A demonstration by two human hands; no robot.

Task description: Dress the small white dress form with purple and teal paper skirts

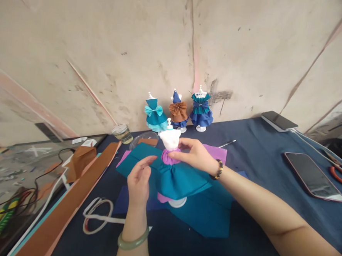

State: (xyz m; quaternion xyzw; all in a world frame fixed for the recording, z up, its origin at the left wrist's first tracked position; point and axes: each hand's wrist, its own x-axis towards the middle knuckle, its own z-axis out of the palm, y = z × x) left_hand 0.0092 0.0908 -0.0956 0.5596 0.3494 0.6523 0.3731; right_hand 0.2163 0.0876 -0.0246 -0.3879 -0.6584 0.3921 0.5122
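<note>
A miniature white mannequin (169, 138) stands upright in front of me on a round white base (178, 202). Gathered purple fabric (168, 157) wraps its waist, and below that spreads a teal skirt (179, 182). My right hand (191, 154) grips the mannequin at the waist, its thumb across the purple fabric at the front and the fingers behind. To the left of the skirt is my left hand (140, 176), fingers curved and apart, with nothing in it. Teal cloth sheets (208, 219) lie under and behind the mannequin, with purple cloth (217, 154) partly beneath them.
Along the wall stand three dressed mini mannequins (201, 110). A glass jar (122, 133) and clear dish (135, 141) sit at back left. Nearer left are a tape roll (97, 216) and brown fabric strip (74, 199). At right lie a phone (314, 177), power bank (279, 121) and red-handled scissors (340, 175).
</note>
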